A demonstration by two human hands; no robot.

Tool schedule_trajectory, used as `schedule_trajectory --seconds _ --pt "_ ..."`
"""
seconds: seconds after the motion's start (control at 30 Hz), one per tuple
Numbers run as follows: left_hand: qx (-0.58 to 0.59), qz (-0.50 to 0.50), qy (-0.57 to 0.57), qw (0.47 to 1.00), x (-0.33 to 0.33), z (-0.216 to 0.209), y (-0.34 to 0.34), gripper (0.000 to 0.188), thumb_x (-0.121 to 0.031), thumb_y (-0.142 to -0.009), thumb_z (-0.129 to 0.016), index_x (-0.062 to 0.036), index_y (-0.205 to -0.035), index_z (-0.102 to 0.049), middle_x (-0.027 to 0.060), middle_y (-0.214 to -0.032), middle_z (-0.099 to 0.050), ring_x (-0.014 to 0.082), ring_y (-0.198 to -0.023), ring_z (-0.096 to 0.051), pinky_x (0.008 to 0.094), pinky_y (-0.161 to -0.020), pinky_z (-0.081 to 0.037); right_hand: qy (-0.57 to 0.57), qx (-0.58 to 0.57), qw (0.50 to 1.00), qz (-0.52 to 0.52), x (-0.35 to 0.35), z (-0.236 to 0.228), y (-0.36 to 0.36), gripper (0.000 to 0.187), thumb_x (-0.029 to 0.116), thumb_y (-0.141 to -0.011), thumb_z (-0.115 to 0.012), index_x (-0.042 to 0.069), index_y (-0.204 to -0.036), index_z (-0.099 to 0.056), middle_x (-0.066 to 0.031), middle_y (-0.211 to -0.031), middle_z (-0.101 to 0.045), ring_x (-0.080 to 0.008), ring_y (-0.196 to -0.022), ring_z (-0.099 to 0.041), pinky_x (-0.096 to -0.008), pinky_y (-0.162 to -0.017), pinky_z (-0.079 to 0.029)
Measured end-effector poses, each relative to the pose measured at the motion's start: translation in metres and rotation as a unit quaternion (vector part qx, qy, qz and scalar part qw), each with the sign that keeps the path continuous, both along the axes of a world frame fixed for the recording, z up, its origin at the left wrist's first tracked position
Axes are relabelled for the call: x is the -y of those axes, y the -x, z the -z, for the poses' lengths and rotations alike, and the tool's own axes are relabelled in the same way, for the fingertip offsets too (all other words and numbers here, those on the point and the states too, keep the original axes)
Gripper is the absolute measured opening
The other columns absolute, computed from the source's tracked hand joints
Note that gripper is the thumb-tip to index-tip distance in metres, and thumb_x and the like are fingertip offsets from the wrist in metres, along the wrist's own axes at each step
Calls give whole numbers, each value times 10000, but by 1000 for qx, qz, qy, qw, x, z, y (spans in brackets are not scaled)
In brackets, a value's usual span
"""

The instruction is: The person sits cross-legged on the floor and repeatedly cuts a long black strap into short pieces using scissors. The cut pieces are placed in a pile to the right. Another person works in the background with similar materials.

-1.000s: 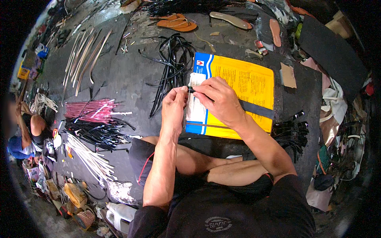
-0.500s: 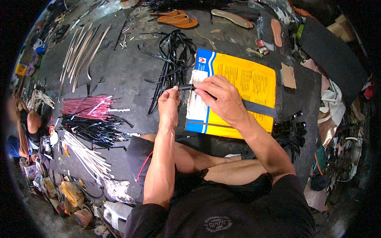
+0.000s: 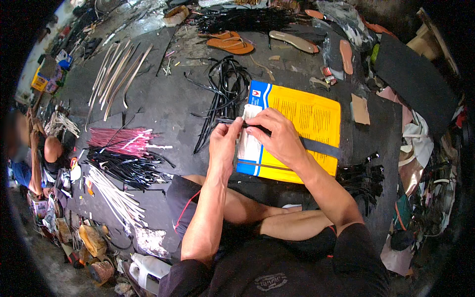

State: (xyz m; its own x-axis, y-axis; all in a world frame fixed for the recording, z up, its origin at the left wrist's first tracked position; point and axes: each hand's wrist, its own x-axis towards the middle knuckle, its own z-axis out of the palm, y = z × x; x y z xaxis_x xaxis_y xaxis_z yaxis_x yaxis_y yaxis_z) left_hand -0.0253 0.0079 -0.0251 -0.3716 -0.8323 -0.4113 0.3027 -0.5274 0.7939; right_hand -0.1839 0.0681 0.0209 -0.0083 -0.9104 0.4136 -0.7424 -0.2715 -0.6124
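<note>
Got one black strip (image 3: 244, 125) here, pinched in both grips, fingertips of my left hand (image 3: 222, 144) and right hand (image 3: 275, 132) close together. It's just above the white patch (image 3: 251, 144) at the left end of my one yellow board (image 3: 309, 114). Off to my left, three bundles: one pink (image 3: 116, 140), one black (image 3: 126, 169), one white (image 3: 118, 198). Farther out, two orange sandals (image 3: 231, 46), one beige insole (image 3: 295, 42), one pink insole (image 3: 346, 57).

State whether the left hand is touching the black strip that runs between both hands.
Touching. The head view shows it: the left hand pinches the black strip between thumb and fingers, part of it showing beyond the grip.
</note>
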Motion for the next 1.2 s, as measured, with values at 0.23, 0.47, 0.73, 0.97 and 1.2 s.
schedule_trajectory --seconds 0.23,0.47,0.73,0.97,1.2 --pt "-18 -5 -59 998 9 35 2 266 -326 -977 -758 -96 -869 -680 -21 -784 -645 61 -665 -527 233 -599 -391 -6 5 1000 2 -2 4 1 186 87 -876 -790 7 -1039 -750 -141 -1002 -693 -315 -963 -680 -395 -854 -551" --pt "17 -25 -86 996 21 84 -7 295 -333 -963 -775 -109 -823 -644 -29 -750 -608 53 -620 -464 229 -535 -319 -4 0 1000 2 -2 7 3 183 96 -879 -790 8 -1034 -752 -135 -984 -695 -313 -953 -680 -395 -843 -548" --pt "-187 -115 -201 955 28 71 -2 352 -469 -976 -704 -134 -887 -638 -29 -782 -639 109 -700 -566 250 -636 -422 18 -5 1000 -4 2 4 -3 144 96 -887 -780 15 -997 -738 -142 -937 -679 -331 -906 -666 -412 -796 -544" --pt "87 0 83 993 -1 13 -3 251 -325 -1013 -706 -123 -887 -623 -35 -807 -603 84 -701 -552 261 -645 -441 37 -20 999 -12 3 6 -3 159 80 -887 -774 30 -1030 -727 -138 -960 -672 -336 -930 -658 -418 -811 -541" --pt "-16 -12 -52 998 6 35 -1 240 -294 -988 -735 -116 -855 -645 -34 -773 -611 72 -680 -534 265 -626 -424 36 -29 999 -6 1 10 -2 167 81 -885 -778 34 -1038 -731 -132 -958 -675 -328 -929 -658 -409 -815 -542"
